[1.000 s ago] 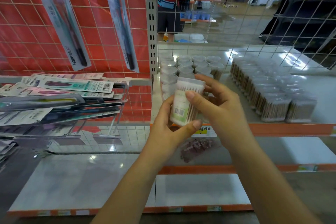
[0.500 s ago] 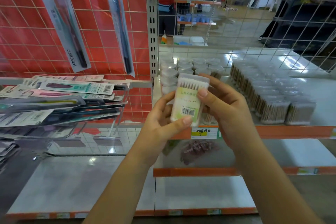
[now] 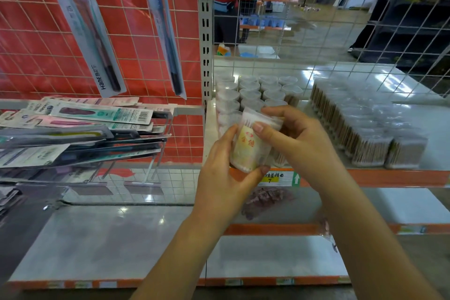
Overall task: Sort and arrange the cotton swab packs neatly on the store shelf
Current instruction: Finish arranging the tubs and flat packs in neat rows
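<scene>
A clear plastic cotton swab pack point(image 3: 250, 146) with a yellow label and red characters is held upright in front of the shelf edge. My left hand point(image 3: 224, 178) cups it from below and the left. My right hand point(image 3: 294, 139) grips its top and right side, thumb on the front. Behind it, several round clear swab tubs point(image 3: 250, 95) stand in rows at the shelf's left end. A block of rectangular swab packs point(image 3: 365, 134) with wooden sticks fills the shelf's middle right.
The white shelf point(image 3: 431, 119) has an orange front rail with a price tag point(image 3: 280, 178). A grey upright post point(image 3: 205, 31) separates it from a red grid panel with hanging toothbrush packs point(image 3: 90, 31) and a stacked pile point(image 3: 80, 129). Lower shelves point(image 3: 109, 238) lie below.
The pack has been turned in both hands: the barcode side faced me before, now the yellow label with red characters does. The hands stay at about the same spot by the shelf edge.
</scene>
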Demonstrator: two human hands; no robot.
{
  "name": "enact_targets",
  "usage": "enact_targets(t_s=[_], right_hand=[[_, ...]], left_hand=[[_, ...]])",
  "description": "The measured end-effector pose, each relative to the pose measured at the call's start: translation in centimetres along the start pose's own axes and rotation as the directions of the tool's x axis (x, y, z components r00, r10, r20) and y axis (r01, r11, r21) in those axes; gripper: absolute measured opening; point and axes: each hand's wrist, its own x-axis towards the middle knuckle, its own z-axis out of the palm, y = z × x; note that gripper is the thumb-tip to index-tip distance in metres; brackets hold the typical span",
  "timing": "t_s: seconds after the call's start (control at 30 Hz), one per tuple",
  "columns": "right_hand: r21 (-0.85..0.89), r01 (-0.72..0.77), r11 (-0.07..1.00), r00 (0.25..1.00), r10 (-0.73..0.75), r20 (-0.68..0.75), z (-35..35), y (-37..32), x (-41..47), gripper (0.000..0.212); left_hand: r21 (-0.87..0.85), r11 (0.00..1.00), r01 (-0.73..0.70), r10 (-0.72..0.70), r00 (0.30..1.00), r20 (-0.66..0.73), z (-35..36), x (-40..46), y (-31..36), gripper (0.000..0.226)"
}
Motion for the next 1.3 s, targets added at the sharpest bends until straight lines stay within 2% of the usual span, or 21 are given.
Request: enact_targets(t_s=[0.2, 0.37, 0.47, 0.63, 0.8, 0.93, 1.07, 1.2, 1.3], right_hand=[[-0.013, -0.025, 1.000, 1.000, 0.025, -0.002, -0.5, 0.2, 0.2, 0.026], [-0.132, -0.015, 0.991, 1.000, 0.017, 0.016, -1.4, 0.0, 0.4, 0.042], [-0.168, 0.027, 0.985, 1.000, -0.027, -0.002, -1.6, -0.1, 0.6, 0.044], [-0.264, 0.070, 0.962, 0.987, -0.105, -0.123, -2.7, 1.0, 1.4, 0.041], [-0.381, 0.071, 0.922, 0.974, -0.147, -0.173, -2.6, 3.6, 2.4, 0.042], [-0.526, 0.163, 0.835, 0.960, -0.257, -0.111, -1.7, 5.9, 2.8, 0.044], [-0.569, 0.269, 0.777, 0.935, -0.352, -0.037, -1.1, 8.0, 3.7, 0.046], [-0.719, 0.289, 0.632, 0.903, -0.428, -0.013, -0.7, 10.1, 4.2, 0.046], [-0.768, 0.269, 0.582, 0.899, -0.437, -0.017, -0.5, 10.7, 4.0, 0.044]], left_hand=[[0.036, 0.999, -0.038, 0.037, 0.999, 0.008, 0.2, 0.2, -0.8, 0.077], [0.075, 0.992, -0.097, 0.095, 0.995, 0.025, 0.1, 0.6, -1.1, 0.075], [0.106, 0.985, -0.139, 0.134, 0.989, 0.057, 0.1, 1.0, -1.5, 0.074], [0.281, 0.946, -0.165, 0.146, 0.985, 0.090, -0.6, 2.0, -2.7, 0.062], [0.461, 0.853, -0.245, 0.251, 0.967, 0.049, -1.1, 3.5, -3.9, 0.040], [0.531, 0.776, -0.339, 0.335, 0.936, 0.107, -1.1, 4.1, -4.2, 0.037], [0.529, 0.746, -0.403, 0.394, 0.909, 0.137, -0.5, 4.3, -4.5, 0.037], [0.523, 0.747, -0.411, 0.384, 0.908, 0.166, 0.2, 4.2, -5.4, 0.036], [0.535, 0.751, -0.388, 0.347, 0.920, 0.180, 0.6, 4.1, -6.1, 0.036]])
